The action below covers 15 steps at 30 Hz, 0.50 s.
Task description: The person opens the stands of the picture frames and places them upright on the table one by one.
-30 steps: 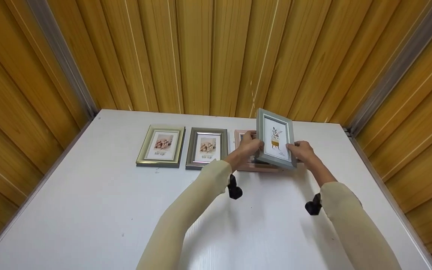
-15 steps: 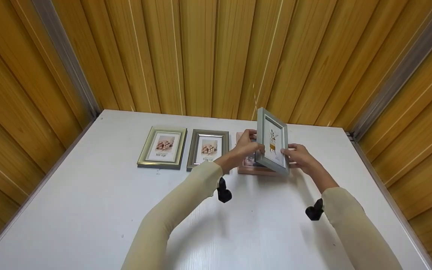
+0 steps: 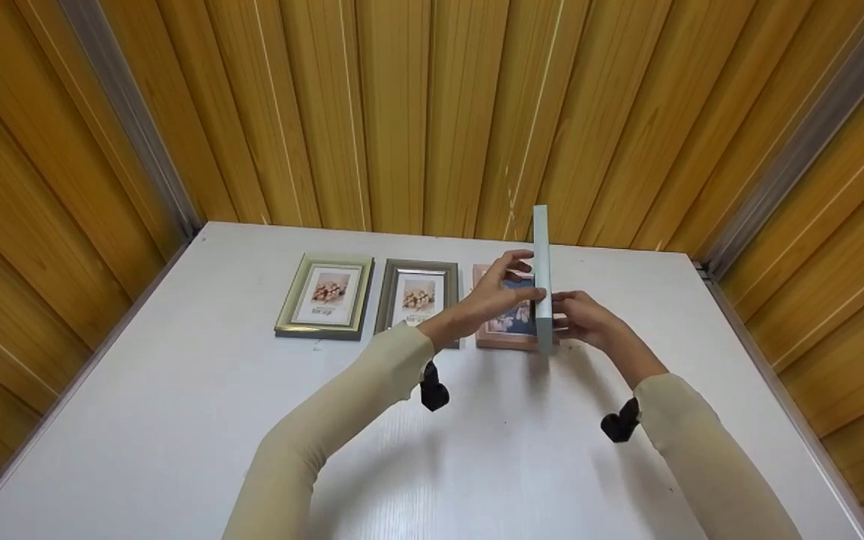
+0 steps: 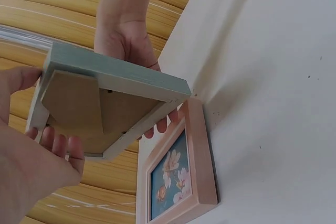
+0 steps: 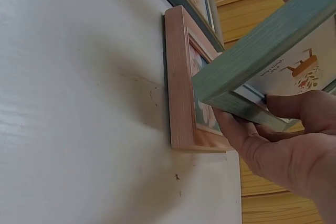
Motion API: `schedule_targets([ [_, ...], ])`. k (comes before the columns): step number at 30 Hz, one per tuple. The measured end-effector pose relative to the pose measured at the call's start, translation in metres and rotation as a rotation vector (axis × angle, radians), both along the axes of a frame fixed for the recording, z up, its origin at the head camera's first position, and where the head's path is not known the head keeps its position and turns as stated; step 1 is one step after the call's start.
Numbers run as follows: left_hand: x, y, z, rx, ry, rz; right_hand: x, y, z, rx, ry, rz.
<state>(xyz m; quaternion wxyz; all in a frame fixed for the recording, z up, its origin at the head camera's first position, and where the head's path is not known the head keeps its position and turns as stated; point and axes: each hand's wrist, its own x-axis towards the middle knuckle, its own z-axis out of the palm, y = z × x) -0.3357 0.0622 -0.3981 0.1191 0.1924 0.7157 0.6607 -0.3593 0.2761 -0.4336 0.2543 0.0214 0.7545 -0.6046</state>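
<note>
Both hands hold a grey-green picture frame [image 3: 543, 262], seen edge-on in the head view, off the white surface. My left hand [image 3: 490, 296] grips its side edge, thumb on the rim and fingers curled by the brown back with its stand flap [image 4: 76, 100]. My right hand [image 3: 588, 319] pinches the other side, its thumb on the front [image 5: 286, 106] and its fingers behind. A plant-pot print [image 5: 304, 69] shows on the front. Just beside and partly behind it sits a pink picture frame [image 4: 197, 156] with a flower picture.
To the left, in a row with the pink one, are a dark silver frame [image 3: 418, 292] and a gold frame [image 3: 325, 294]. They lie on the white surface [image 3: 139, 420]. Wood-patterned corrugated panels [image 3: 394, 112] border it at the top and sides.
The grey-green frame has turned from showing its front to standing edge-on in the head view. My left hand and forearm have shifted slightly left, uncovering more of the pink frame.
</note>
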Motion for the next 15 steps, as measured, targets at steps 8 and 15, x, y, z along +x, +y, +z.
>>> schedule_targets([
  [8,0.001,-0.009,-0.005,0.024,-0.029,-0.148,0.004,-0.007,0.001,-0.136,0.0,0.006],
  [15,0.002,-0.014,-0.008,0.075,-0.051,-0.215,0.005,-0.015,0.001,-0.194,-0.035,-0.014],
])
